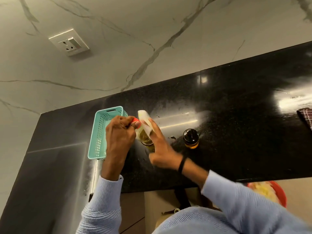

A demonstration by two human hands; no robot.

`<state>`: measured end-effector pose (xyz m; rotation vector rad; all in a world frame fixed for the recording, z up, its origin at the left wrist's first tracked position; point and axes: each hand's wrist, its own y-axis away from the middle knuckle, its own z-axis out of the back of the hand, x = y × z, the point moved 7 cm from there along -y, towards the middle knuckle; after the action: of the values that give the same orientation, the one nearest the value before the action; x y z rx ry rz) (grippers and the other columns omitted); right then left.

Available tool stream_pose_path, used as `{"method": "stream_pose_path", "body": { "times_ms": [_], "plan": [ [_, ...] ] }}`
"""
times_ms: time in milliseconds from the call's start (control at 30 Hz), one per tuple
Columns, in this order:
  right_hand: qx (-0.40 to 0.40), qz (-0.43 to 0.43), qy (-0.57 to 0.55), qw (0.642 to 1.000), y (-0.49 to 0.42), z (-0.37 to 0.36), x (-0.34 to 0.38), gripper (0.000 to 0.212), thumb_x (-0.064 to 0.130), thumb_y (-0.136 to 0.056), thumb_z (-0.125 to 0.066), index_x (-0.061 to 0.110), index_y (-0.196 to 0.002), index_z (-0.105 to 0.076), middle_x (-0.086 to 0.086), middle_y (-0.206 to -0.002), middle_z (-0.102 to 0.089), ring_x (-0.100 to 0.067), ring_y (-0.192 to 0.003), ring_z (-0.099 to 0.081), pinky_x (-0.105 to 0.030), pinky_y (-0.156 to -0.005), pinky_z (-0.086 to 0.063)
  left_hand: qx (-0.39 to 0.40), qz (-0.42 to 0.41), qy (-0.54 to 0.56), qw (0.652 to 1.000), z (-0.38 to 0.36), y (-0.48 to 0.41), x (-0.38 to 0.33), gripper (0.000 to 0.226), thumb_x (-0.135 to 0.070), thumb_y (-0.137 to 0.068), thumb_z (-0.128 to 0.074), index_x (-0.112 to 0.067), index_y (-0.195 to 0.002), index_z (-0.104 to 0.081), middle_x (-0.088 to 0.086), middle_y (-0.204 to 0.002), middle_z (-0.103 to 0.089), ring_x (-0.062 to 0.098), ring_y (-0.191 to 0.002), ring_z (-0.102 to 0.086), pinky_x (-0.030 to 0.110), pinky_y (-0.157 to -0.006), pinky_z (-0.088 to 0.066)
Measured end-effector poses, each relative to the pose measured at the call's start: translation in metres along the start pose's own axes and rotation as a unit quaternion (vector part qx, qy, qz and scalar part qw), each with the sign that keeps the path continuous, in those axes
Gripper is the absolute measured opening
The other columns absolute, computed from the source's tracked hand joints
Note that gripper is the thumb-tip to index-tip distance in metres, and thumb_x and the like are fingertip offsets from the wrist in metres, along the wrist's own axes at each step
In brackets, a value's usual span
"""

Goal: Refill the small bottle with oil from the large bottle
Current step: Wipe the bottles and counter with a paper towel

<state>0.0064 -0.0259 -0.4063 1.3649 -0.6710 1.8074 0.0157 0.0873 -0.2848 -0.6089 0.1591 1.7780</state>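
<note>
A white veined-marble wall [152, 31], fitted with one socket [69, 42], backs a polished black granite counter [236, 107]. Bright light glares off the stone.

No text, brand, number or sign is legible. The white label [144, 121] on the large bottle [143, 137], beneath the fingers [154, 126] of the right hand [163, 153], is blurred and its characters cannot be resolved.
</note>
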Motion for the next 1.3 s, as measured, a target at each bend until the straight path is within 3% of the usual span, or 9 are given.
{"method": "stream_pose_path", "body": {
  "times_ms": [133,267,400,533,733,967,1133,1233,1300],
  "plan": [
    [-0.043,-0.013,0.022,0.999,0.015,-0.02,0.01,0.125,-0.007,-0.065,-0.062,0.041,-0.155,0.01,0.007,-0.162,0.024,-0.022,-0.152,0.014,-0.035,-0.12,-0.011,0.0,-0.018,-0.02,1.0,0.0,0.001,-0.002,0.017,-0.026,-0.091,-0.07,-0.013,-0.1,-0.076,0.004,-0.089,-0.064,0.02,-0.081,-0.059,0.034,-0.072,-0.049],
    [0.006,-0.043,-0.04,0.998,-0.045,0.022,0.016,0.078,-0.01,-0.071,-0.065,0.006,-0.143,-0.039,-0.012,-0.138,-0.044,-0.03,-0.128,-0.046,-0.025,-0.097,-0.043,0.011,-0.027,-0.032,0.999,-0.001,0.0,-0.001,0.02,-0.023,-0.091,-0.07,-0.012,-0.106,-0.077,0.003,-0.091,-0.065,0.019,-0.082,-0.059,0.036,-0.075,-0.052],
    [0.08,-0.089,-0.219,0.968,-0.059,0.045,0.002,0.056,-0.01,-0.071,-0.06,0.013,-0.121,-0.063,-0.01,-0.113,-0.066,-0.026,-0.104,-0.065,-0.032,-0.086,-0.057,0.023,-0.027,-0.029,0.999,0.0,0.0,0.0,0.025,-0.021,-0.09,-0.071,-0.011,-0.113,-0.075,0.004,-0.096,-0.067,0.021,-0.086,-0.061,0.041,-0.079,-0.054],
    [-0.079,-0.158,-0.409,0.896,-0.034,0.054,-0.033,0.038,-0.006,-0.082,-0.059,0.01,-0.115,-0.07,-0.01,-0.115,-0.067,-0.027,-0.103,-0.064,-0.035,-0.083,-0.057,0.029,-0.029,-0.051,0.998,0.003,0.001,-0.001,0.032,-0.034,-0.088,-0.073,-0.014,-0.113,-0.075,0.006,-0.096,-0.066,0.023,-0.087,-0.061,0.044,-0.079,-0.054],
    [-0.095,-0.242,-0.631,0.731,0.001,0.048,-0.042,0.041,0.016,-0.09,-0.064,0.007,-0.13,-0.059,-0.017,-0.124,-0.067,-0.032,-0.109,-0.066,-0.046,-0.096,-0.054,0.009,-0.014,-0.099,0.995,-0.002,0.0,-0.005,0.038,-0.044,-0.084,-0.073,-0.01,-0.1,-0.074,0.008,-0.089,-0.062,0.022,-0.082,-0.058,0.04,-0.074,-0.052],
    [-0.148,-0.255,-0.648,0.702,0.007,0.056,-0.04,0.041,-0.007,-0.084,-0.063,0.001,-0.124,-0.062,-0.022,-0.12,-0.068,-0.033,-0.104,-0.068,-0.044,-0.088,-0.058,0.033,-0.046,-0.105,0.993,0.002,-0.009,0.002,0.029,-0.028,-0.083,-0.078,-0.013,-0.108,-0.077,0.002,-0.098,-0.065,0.017,-0.084,-0.059,0.03,-0.072,-0.046],
    [-0.21,-0.203,-0.516,0.805,0.003,0.063,-0.03,0.03,-0.01,-0.093,-0.052,0.01,-0.107,-0.068,-0.009,-0.107,-0.073,-0.019,-0.094,-0.071,-0.029,-0.078,-0.06,0.054,-0.062,-0.047,0.996,0.004,-0.003,0.001,0.03,-0.021,-0.079,-0.081,-0.014,-0.108,-0.077,-0.004,-0.103,-0.067,0.016,-0.093,-0.061,0.034,-0.082,-0.054],
    [-0.197,-0.135,-0.22,0.946,0.006,0.062,0.0,0.021,0.012,-0.098,-0.055,0.015,-0.113,-0.069,0.008,-0.086,-0.069,-0.004,-0.075,-0.064,-0.022,-0.067,-0.049,0.06,-0.078,-0.036,0.994,0.003,0.0,-0.001,0.026,-0.014,-0.08,-0.08,-0.016,-0.106,-0.078,-0.005,-0.107,-0.068,0.013,-0.101,-0.06,0.028,-0.088,-0.05],
    [-0.143,-0.066,-0.061,0.986,0.005,0.042,0.014,0.037,0.025,-0.1,-0.05,0.015,-0.135,-0.057,0.003,-0.102,-0.067,-0.008,-0.086,-0.062,-0.026,-0.074,-0.05,0.052,-0.068,-0.03,0.996,0.003,0.001,0.004,0.03,-0.016,-0.08,-0.08,-0.019,-0.11,-0.077,-0.006,-0.108,-0.068,0.015,-0.1,-0.063,0.033,-0.089,-0.054]
  ]
}}
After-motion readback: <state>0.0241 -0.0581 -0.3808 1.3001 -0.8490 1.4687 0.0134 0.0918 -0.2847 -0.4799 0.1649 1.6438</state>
